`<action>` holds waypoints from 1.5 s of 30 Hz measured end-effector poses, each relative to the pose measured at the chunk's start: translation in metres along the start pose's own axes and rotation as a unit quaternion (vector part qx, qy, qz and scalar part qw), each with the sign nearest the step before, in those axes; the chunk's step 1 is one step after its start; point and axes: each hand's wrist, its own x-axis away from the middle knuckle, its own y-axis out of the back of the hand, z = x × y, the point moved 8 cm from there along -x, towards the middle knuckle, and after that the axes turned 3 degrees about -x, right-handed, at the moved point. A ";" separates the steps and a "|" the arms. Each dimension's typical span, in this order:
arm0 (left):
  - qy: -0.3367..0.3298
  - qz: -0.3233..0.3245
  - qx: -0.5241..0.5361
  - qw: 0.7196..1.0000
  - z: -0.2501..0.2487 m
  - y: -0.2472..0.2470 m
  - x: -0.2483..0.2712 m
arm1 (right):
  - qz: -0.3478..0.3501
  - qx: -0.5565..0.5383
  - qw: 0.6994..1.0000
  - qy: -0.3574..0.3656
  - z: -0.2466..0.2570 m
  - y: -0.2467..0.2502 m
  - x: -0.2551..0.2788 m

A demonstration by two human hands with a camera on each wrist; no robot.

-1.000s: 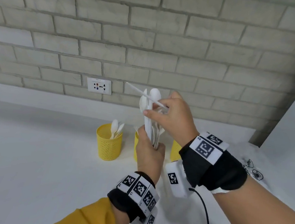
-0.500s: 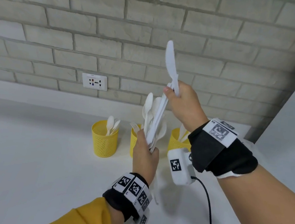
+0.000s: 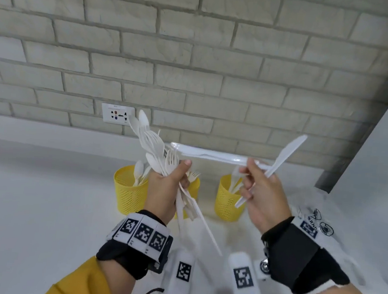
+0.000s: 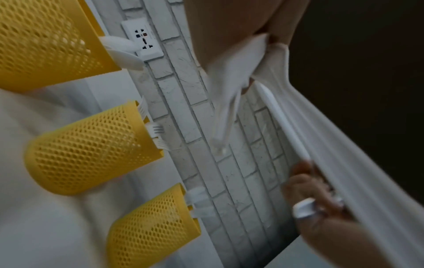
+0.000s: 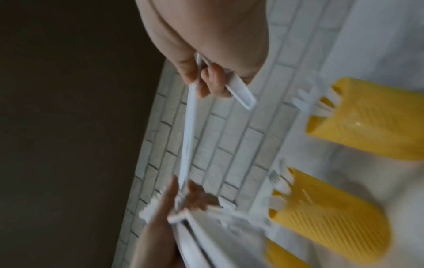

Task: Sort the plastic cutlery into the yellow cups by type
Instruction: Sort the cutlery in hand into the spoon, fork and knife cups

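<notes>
The left hand (image 3: 166,189) is closed around a mixed bundle of white plastic cutlery (image 3: 155,148), forks and spoons fanning up and to the left above the fist while the handles stick out below it. The right hand (image 3: 261,195) pinches a white plastic knife (image 3: 283,159), blade pointing up and to the right, and also holds one end of a clear wrapped piece (image 3: 211,155) that spans level between the two hands. Behind the hands, three yellow mesh cups stand in a row on the white desk (image 3: 31,203): the left cup (image 3: 128,192) holds spoons, the middle cup (image 3: 194,189), mostly hidden by the left hand, shows fork tines, and the right cup (image 3: 227,201) holds white pieces I cannot identify. A wall socket (image 3: 118,114) sits in the brick wall (image 3: 219,55) beyond.
</notes>
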 end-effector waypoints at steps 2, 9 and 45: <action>0.015 0.013 0.019 1.000 0.001 -0.004 0.000 | 0.021 0.000 0.999 -0.038 -0.020 0.002 0.008; 0.067 -0.017 0.058 0.996 0.011 0.006 -0.003 | 0.138 0.132 0.973 -0.128 -0.060 0.008 0.035; 0.141 0.023 -0.015 0.990 0.039 -0.003 -0.002 | 0.283 0.358 0.874 -0.169 -0.097 0.002 0.028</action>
